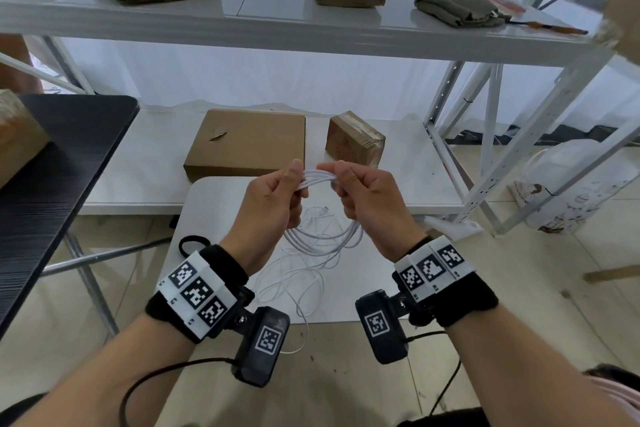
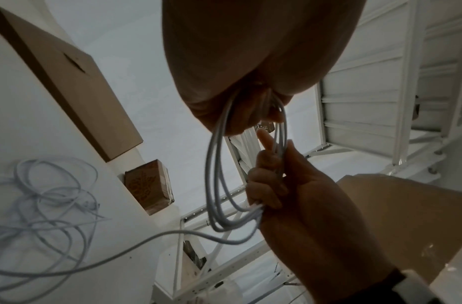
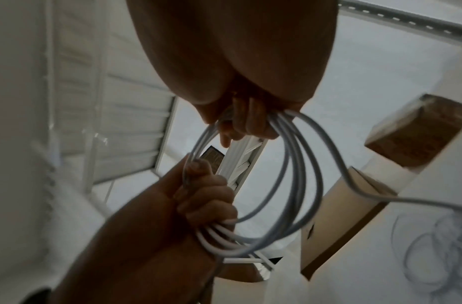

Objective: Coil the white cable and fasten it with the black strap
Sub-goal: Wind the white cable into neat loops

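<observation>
Both hands hold a coil of white cable [image 1: 320, 179] above a small white table [image 1: 207, 204]. My left hand [image 1: 295, 184] grips the coil's left side, its fingers curled round several loops. My right hand [image 1: 337, 180] grips the right side the same way. The loops hang below the hands [image 1: 325, 239]. Loose cable [image 1: 294, 282] trails from the coil onto the table. The left wrist view shows the coil [image 2: 219, 185] running from my left hand [image 2: 250, 107] to my right hand [image 2: 271, 181]. The right wrist view shows the coil [image 3: 292, 174] between both hands. A black strap [image 1: 188, 243] lies on the table's left edge, partly hidden by my left wristband.
A flat cardboard box [image 1: 247, 142] and a small taped box [image 1: 355, 139] sit on the low white shelf [image 1: 145, 163] behind the table. A black table [image 1: 52, 177] stands at left. The rack's white uprights [image 1: 450, 149] rise at right; more boxes stand on the upper shelf.
</observation>
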